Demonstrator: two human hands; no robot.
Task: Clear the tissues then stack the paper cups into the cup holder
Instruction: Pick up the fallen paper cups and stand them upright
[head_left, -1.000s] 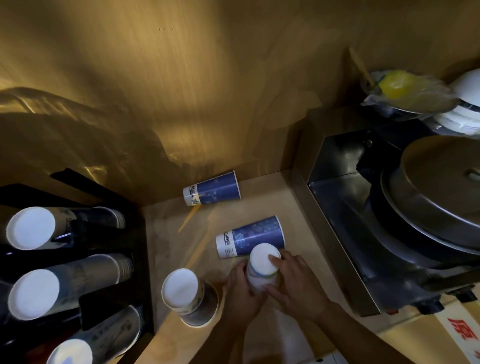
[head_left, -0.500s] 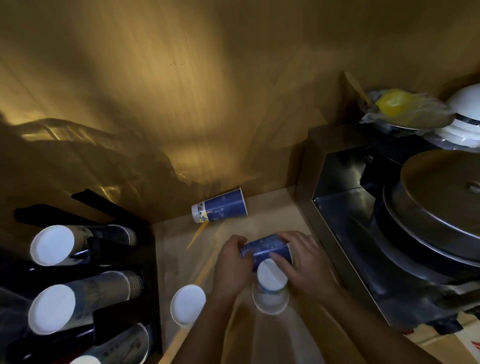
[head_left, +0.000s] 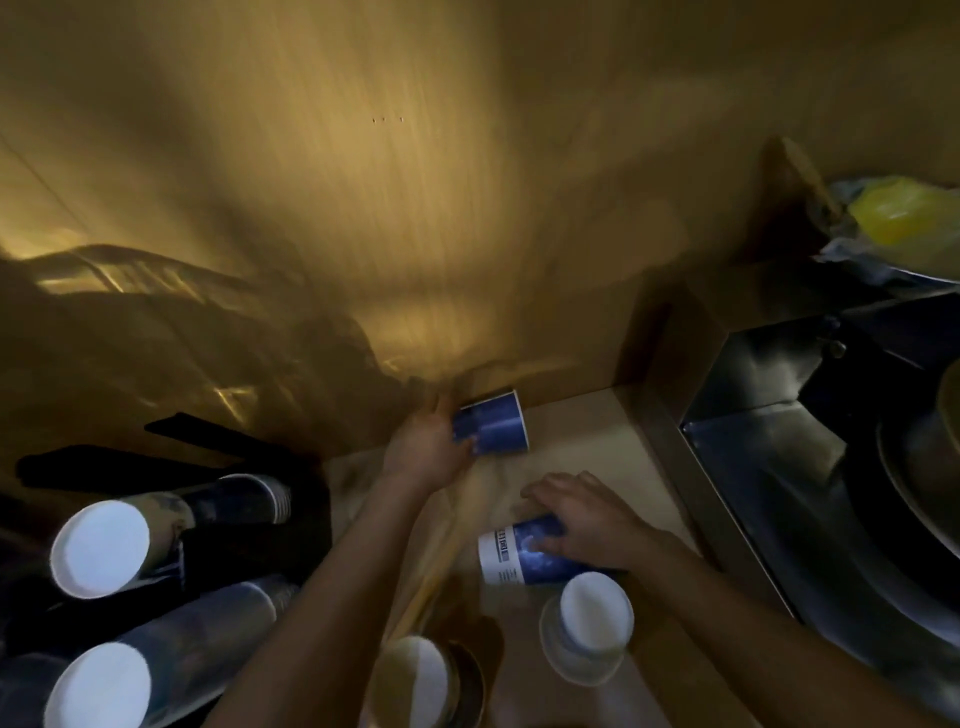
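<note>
So the far blue cup (head_left: 493, 428) is lying on its side back by the wall, long axis running left-right, rim pointing right. The left hand (head_left: 428, 441) has its fingers curled round the base end, looks like it's gripping it. A second blue cup (head_left: 522, 556) lies on its side nearer, white base end pointing left, and the right hand (head_left: 584, 522) is spread flat over the top of it, pressing down rather than wrapped round. Just in front, two upside-down cup stacks (head_left: 589, 631) sit on the worktop (head_left: 597, 447). The cup holder (head_left: 156, 561) on the left has stacks lying in it.
</note>
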